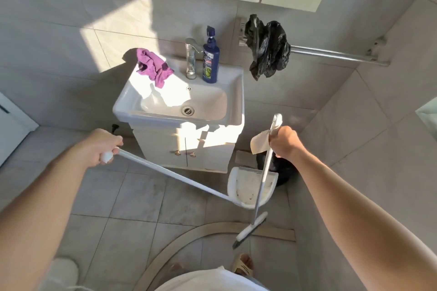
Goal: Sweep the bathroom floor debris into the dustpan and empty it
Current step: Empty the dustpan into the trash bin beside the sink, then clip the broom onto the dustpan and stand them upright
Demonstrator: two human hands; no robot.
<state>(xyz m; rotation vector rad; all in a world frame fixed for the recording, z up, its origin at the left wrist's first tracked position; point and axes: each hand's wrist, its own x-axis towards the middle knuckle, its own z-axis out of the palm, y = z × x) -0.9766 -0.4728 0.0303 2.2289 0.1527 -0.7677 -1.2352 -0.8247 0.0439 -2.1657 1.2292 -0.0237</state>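
Dustpan (250,186): white, on a long white handle (170,172), lifted off the tiled floor (132,196) in front of the sink cabinet (189,149), its open face turned up toward the camera. Light specks lie on its inner surface. Just behind it, against the wall, sits a dark bin (281,172), mostly hidden.

Head view, hands. Left hand (104,149) is wrapped around the top end of the dustpan handle, fingers curled tight and pressed together, the rounded handle tip showing below the palm. Right hand (285,140) is fisted around the upper part of the broom (251,229) pole, fingers closed together; a piece of pale paper (260,144) sticks out from the same grip on its left side. The pole runs down across the dustpan; the broom head hangs tilted above a curved floor strip (189,234).

Head view, surroundings. White sink (179,106) with a purple cloth (153,68) on its left rim, a tap (191,59) and a blue bottle (211,59) at the back. A black bag (267,49) hangs on a wall rail (335,55). One foot in a sandal (243,264) shows at the bottom edge.
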